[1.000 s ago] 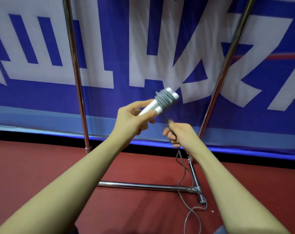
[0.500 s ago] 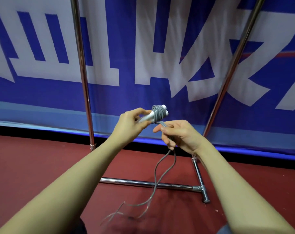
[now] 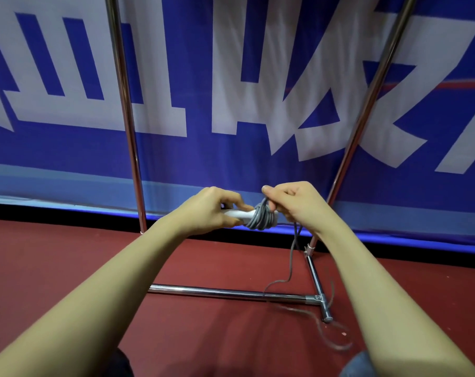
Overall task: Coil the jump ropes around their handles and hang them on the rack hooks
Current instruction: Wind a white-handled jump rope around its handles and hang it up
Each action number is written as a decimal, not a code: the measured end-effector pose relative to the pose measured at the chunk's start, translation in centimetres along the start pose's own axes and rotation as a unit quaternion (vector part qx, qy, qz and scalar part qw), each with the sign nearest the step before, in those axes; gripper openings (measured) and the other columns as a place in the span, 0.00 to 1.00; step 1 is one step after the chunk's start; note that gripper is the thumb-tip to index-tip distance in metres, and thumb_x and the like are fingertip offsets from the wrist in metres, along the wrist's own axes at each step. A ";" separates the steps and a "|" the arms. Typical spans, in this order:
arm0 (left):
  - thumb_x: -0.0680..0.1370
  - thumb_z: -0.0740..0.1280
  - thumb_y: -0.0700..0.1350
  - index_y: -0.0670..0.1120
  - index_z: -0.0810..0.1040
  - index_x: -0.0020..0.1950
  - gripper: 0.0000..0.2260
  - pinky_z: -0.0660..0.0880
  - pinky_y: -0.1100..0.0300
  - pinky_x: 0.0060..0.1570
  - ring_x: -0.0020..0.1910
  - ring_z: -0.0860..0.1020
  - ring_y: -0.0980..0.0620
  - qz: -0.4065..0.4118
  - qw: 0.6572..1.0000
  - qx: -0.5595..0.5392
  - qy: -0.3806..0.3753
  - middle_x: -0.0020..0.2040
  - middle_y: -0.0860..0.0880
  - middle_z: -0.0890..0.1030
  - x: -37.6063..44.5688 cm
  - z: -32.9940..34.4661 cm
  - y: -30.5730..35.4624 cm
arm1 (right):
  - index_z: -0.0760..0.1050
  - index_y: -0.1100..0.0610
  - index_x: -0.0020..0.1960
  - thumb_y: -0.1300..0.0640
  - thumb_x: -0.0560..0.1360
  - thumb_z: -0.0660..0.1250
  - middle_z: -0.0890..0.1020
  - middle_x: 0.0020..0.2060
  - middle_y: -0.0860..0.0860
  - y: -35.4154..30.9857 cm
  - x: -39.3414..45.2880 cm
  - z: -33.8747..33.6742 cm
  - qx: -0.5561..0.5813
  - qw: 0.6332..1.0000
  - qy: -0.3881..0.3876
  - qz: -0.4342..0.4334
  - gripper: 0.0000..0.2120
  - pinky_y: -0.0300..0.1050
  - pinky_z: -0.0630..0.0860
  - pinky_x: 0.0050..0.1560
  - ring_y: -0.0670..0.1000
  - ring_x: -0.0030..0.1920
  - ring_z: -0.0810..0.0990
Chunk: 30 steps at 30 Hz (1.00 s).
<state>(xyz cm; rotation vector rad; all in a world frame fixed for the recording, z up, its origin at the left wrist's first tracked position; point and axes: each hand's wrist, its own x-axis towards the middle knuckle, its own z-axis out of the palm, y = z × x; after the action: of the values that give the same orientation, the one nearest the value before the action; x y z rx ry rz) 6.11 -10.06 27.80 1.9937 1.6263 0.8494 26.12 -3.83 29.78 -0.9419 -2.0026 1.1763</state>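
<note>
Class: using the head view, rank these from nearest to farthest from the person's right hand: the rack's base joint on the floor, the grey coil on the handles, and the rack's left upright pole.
1. Grey coil: touching the right hand, on its left.
2. Base joint: on the floor, below the hand.
3. Left upright pole: far left, beyond the left hand.

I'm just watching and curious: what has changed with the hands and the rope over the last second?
The right hand has risen from below the white plastic handles to the grey rope coil, carrying the cord over it for another turn. Both hands sit lower in view. The loose grey rope tail has swung rightwards on the red floor. The left hand still grips the handles; the chrome metal rack is unmoved.
</note>
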 end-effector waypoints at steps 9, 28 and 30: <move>0.71 0.75 0.35 0.56 0.84 0.43 0.14 0.68 0.61 0.28 0.30 0.71 0.51 0.025 0.983 -0.171 -0.062 0.44 0.46 0.85 -0.8 -0.2 2.7 | 0.72 0.55 0.28 0.51 0.74 0.70 0.69 0.24 0.52 0.7 0.1 -0.6 0.035 0.999 0.032 0.018 0.18 0.37 0.64 0.29 0.47 0.26 0.65; 0.75 0.71 0.38 0.53 0.78 0.50 0.11 0.65 0.63 0.27 0.27 0.68 0.52 -0.057 0.967 -0.208 0.135 0.38 0.43 0.84 0.5 -0.2 2.2 | 0.78 0.64 0.50 0.58 0.82 0.58 0.70 0.26 0.49 2.1 0.0 1.1 0.169 0.977 -0.096 0.085 0.12 0.35 0.57 0.22 0.43 0.22 0.59; 0.74 0.72 0.39 0.56 0.78 0.48 0.12 0.68 0.58 0.32 0.29 0.68 0.50 -0.052 0.971 -0.177 0.153 0.38 0.41 0.83 0.8 0.2 1.6 | 0.77 0.64 0.52 0.59 0.81 0.59 0.71 0.26 0.49 1.9 0.0 1.2 0.178 0.973 -0.118 0.084 0.11 0.35 0.59 0.22 0.44 0.22 0.60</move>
<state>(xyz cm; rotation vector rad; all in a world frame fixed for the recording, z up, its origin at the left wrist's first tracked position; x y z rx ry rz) 7.51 -9.65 28.86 1.5770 1.5834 1.3535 25.73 -3.70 27.56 -0.8295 -1.8224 1.7452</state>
